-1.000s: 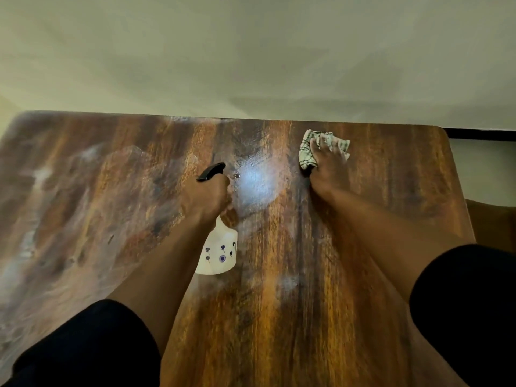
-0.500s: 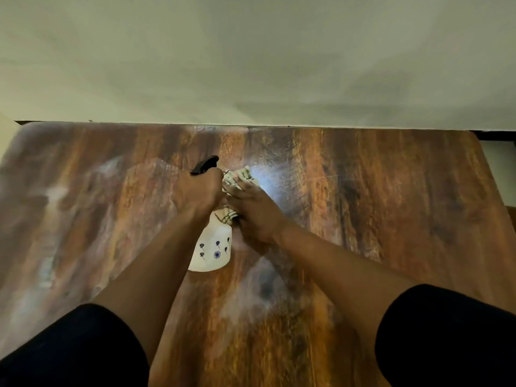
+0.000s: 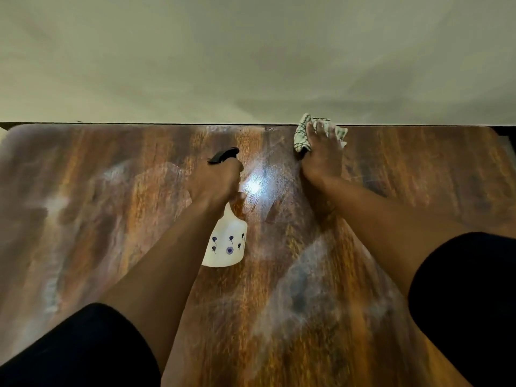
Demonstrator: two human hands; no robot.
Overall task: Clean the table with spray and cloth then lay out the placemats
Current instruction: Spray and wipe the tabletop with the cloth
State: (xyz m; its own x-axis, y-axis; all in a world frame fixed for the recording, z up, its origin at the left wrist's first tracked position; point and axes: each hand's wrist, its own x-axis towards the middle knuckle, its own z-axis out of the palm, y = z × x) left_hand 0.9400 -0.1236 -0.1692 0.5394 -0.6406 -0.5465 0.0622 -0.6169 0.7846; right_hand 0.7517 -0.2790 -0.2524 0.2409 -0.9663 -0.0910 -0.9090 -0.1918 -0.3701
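Left hand [image 3: 217, 180] gripping spray [image 3: 225, 241] neck, mid-table [image 3: 111, 219], bottle upright. Right hand [image 3: 324, 157] pressing cloth [image 3: 303, 135] flat at far edge, right of spray, fingers spread on top.

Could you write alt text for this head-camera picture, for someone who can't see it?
A person leans over a dark wooden table, their right hand pressing a checked cloth against its far edge by a pale wall. Their left hand grips a white spray bottle with a black nozzle above the table's middle. Hazy streaks mark the wood.
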